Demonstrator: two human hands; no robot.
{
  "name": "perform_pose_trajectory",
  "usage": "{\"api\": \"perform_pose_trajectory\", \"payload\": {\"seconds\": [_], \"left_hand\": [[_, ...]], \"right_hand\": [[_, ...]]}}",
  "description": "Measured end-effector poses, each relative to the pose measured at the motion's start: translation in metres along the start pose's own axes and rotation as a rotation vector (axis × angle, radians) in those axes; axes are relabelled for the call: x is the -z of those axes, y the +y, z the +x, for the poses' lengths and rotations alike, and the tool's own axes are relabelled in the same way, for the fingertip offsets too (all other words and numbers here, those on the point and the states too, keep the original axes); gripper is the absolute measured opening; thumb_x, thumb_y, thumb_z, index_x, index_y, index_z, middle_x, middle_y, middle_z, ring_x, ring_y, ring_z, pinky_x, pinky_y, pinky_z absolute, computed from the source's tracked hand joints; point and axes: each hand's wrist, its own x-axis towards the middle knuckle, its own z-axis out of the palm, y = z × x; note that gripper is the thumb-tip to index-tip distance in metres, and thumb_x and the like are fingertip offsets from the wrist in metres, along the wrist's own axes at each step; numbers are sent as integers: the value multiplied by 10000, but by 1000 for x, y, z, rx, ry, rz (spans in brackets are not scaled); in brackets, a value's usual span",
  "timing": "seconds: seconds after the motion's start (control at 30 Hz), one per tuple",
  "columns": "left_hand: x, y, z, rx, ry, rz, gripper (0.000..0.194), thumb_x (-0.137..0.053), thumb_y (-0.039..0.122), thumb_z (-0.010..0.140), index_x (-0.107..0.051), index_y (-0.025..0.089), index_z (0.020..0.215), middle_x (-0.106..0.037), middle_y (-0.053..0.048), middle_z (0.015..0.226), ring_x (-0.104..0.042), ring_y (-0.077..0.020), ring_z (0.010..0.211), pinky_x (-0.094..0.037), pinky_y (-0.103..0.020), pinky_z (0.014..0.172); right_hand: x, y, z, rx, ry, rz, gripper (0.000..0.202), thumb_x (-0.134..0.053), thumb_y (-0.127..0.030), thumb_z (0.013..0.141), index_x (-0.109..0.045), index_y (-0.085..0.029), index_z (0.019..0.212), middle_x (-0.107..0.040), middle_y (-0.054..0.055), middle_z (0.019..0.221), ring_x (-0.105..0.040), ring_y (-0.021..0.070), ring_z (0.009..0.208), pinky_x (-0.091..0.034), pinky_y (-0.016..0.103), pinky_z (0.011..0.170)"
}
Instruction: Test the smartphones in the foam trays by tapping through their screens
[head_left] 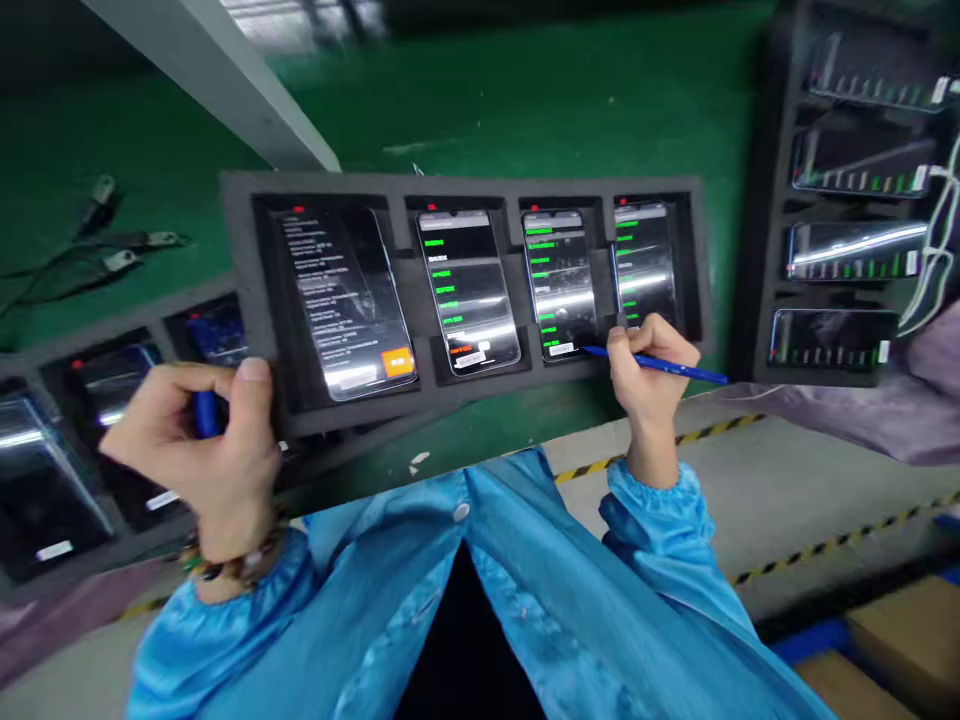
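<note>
A black foam tray (pixel 465 187) lies in front of me with several lit smartphones in its slots. My right hand (pixel 651 368) grips a slim blue pen (pixel 679 370). The pen's tip is at the lower edge of a phone (pixel 566 285) showing a list with green lines. Beside it are a phone (pixel 474 290) with a similar list and a phone (pixel 352 300) with white text and an orange button. My left hand (pixel 210 430) is closed around a short blue object (pixel 205 412), mostly hidden by the fingers; its thumb is against the tray's left edge.
Another foam tray (pixel 757 230) with several phones and white cables (pixel 937 240) stands at the right. A third tray (pixel 139 345) with phones is at the left, partly behind my left hand. Cables with plugs (pixel 124 260) lie on the green table (pixel 525 110). A grey post (pixel 225 80) rises behind.
</note>
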Motion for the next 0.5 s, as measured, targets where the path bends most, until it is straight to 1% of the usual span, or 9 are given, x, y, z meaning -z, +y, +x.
{"api": "perform_pose_trajectory", "payload": {"seconds": [0.13,0.27,0.37,0.43,0.5], "left_hand": [[6,-1,0,0,12,-20,279,-792,331,811,-590,184,687,-532,45,660,-441,-114,614,-325,-291,680],[4,3,1,15,25,-38,269,-786,353,788,-597,186,696,-563,32,676,-485,-128,629,-341,-296,679],[3,6,1,41,25,-27,256,-780,360,786,-598,201,701,-566,28,680,-483,-139,628,-343,-310,678],[4,7,0,61,11,-25,249,-779,354,796,-597,212,703,-569,25,685,-482,-144,627,-347,-324,682],[4,6,0,71,1,-30,247,-799,342,791,-608,209,707,-571,28,685,-478,-139,622,-352,-323,683]], "right_hand": [[-1,4,0,-17,22,5,502,-706,-281,989,-327,-257,661,-331,-82,585,-355,98,527,-321,291,552],[-2,2,0,-10,2,-7,492,-690,-270,988,-324,-253,659,-335,-82,580,-346,94,527,-332,290,560],[-3,-2,-1,6,4,-38,484,-691,-259,976,-336,-247,648,-361,-80,585,-381,89,536,-347,287,572],[-2,-4,0,-3,13,-3,498,-716,-267,969,-339,-251,645,-383,-86,563,-408,86,507,-357,282,551],[4,-4,4,-27,59,91,502,-738,-316,982,-348,-268,671,-402,-102,516,-417,87,434,-353,277,488]]}}
